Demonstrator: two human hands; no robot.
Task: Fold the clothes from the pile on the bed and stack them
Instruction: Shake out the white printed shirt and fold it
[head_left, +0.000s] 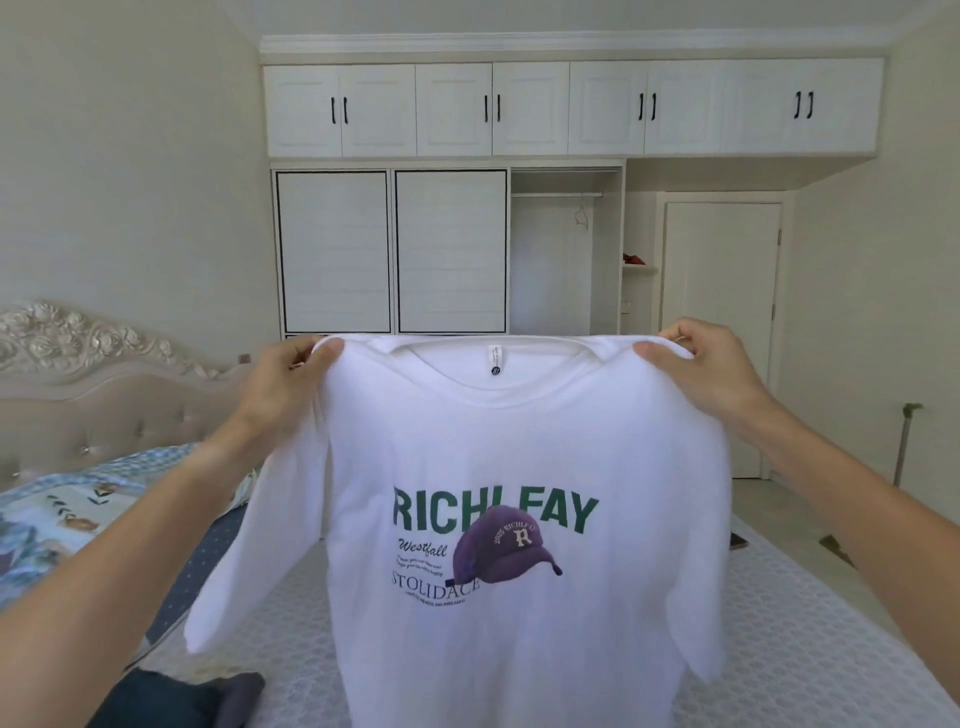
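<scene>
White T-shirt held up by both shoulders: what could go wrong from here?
1. The white T-shirt hangs only from pinches by the left hand and right hand; one slip could drop a shoulder.
2. Laid down carelessly, it may land on the dark clothes at the near edge of the bed and crease.

Pale cream walls (130, 171) enclose a bright room. A white wardrobe (447, 249) fills the far wall, upper cabinets (571, 109) with black handles above, one open bay (566, 249) (a lone hanger inside). A white door (722, 322) stands right; an ornate padded headboard (98, 395) stands left.
</scene>
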